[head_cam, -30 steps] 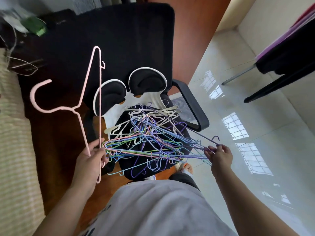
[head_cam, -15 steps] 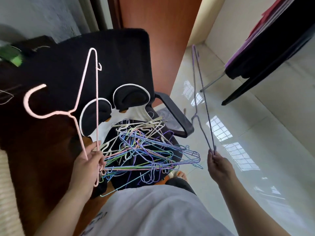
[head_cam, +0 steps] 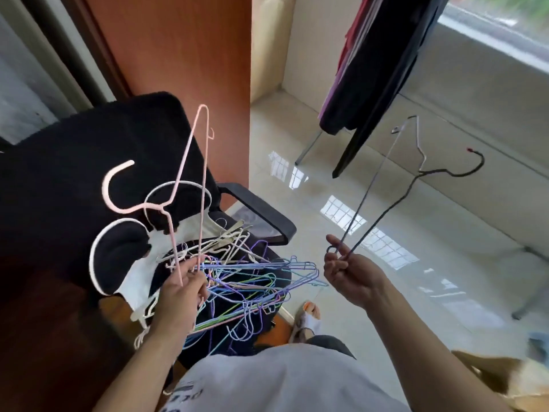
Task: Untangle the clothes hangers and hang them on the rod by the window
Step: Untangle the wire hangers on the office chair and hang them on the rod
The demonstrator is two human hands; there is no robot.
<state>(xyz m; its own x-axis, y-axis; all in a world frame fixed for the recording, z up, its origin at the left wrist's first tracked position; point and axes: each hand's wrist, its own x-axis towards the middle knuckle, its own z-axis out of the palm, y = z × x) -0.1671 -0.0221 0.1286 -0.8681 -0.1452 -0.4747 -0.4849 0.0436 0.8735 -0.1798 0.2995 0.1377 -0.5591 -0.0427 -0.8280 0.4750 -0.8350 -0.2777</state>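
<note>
Now, from the head camera, we see our left hand point(head_cam: 182, 288) gripping a pink hanger point(head_cam: 178, 185) by one end, its hook curving out to the left in front of the black office chair point(head_cam: 89, 162). Our right hand point(head_cam: 352, 273) pinches a dark purple hanger point(head_cam: 383, 212) at its corner, held up over the glossy tiled floor point(head_cam: 401, 221) with its hook pointing right. Between the two hands, on the chair's seat, lies the tangled pile of hangers point(head_cam: 243, 278) in blue, purple, green and cream wire. Dark clothes point(head_cam: 371, 72) hang at upper right near the window point(head_cam: 505, 22); we cannot make out the rod itself. A sandalled foot point(head_cam: 309, 318) shows below the pile.
</note>
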